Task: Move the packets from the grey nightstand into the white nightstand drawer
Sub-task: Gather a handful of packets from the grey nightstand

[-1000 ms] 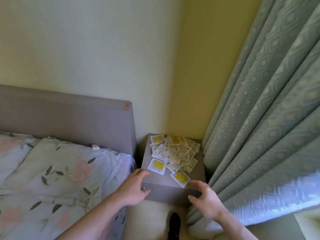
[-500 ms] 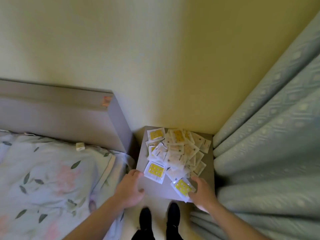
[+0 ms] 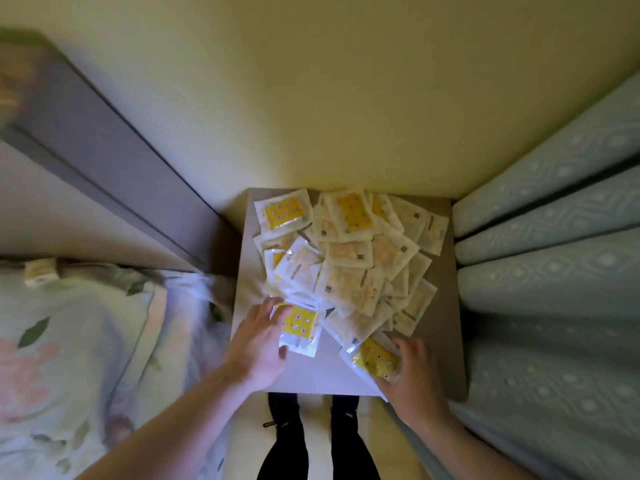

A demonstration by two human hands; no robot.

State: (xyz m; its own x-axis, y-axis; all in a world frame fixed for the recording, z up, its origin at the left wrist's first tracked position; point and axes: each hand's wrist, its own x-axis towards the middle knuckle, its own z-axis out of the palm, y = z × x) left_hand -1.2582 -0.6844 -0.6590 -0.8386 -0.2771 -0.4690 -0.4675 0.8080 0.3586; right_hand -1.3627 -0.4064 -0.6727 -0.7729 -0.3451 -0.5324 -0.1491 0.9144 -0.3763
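A heap of several white and yellow packets (image 3: 349, 258) covers the top of the grey nightstand (image 3: 311, 372), seen from straight above. My left hand (image 3: 258, 344) pinches a yellow packet (image 3: 301, 323) at the heap's near left, thumb under its front edge and fingers on top. My right hand (image 3: 414, 370) grips another yellow packet (image 3: 372, 358) at the nightstand's near right corner. The white nightstand is not in view.
A grey headboard (image 3: 114, 161) and a floral pillow (image 3: 79, 341) lie to the left of the nightstand. Pale blue curtains (image 3: 554, 289) hang against its right side. My feet in dark shoes (image 3: 311, 431) stand at its front edge, and a cream wall (image 3: 329, 98) is behind.
My head has leaned over the nightstand, so the view is now straight down. Both hands moved from the front edge onto the near packets and took hold of one each.
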